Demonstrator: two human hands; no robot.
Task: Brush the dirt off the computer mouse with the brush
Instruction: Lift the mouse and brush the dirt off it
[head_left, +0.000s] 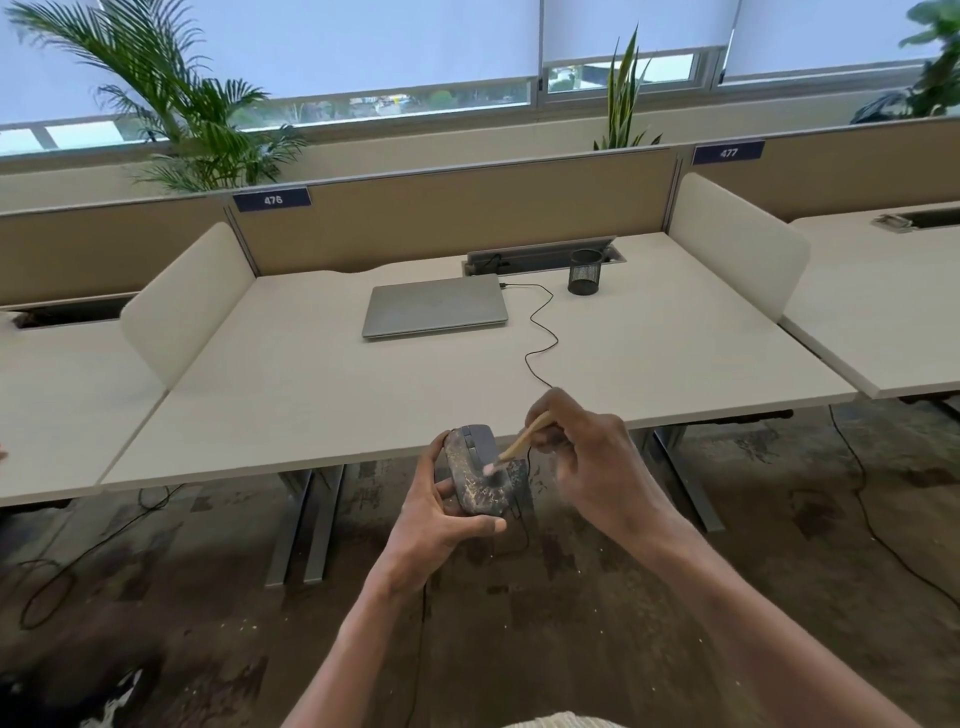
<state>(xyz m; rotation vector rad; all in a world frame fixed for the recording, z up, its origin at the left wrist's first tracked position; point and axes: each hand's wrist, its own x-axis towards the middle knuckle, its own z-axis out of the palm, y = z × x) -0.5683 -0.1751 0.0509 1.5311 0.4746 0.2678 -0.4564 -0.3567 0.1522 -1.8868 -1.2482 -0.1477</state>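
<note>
Left hand (441, 512) gripping dirty mouse (480, 475) mid-frame, long axis vertical; right hand (592, 457) pinching brush (522, 441), bristles touching mouse.

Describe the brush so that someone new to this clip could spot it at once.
Start at the closed laptop on the white desk and come down past the desk's near edge to the two hands. The right hand grips a thin, pale wooden brush, its whitish tip on the dirt-speckled mouse held by the left hand. Nothing else there is stick-shaped.
</note>
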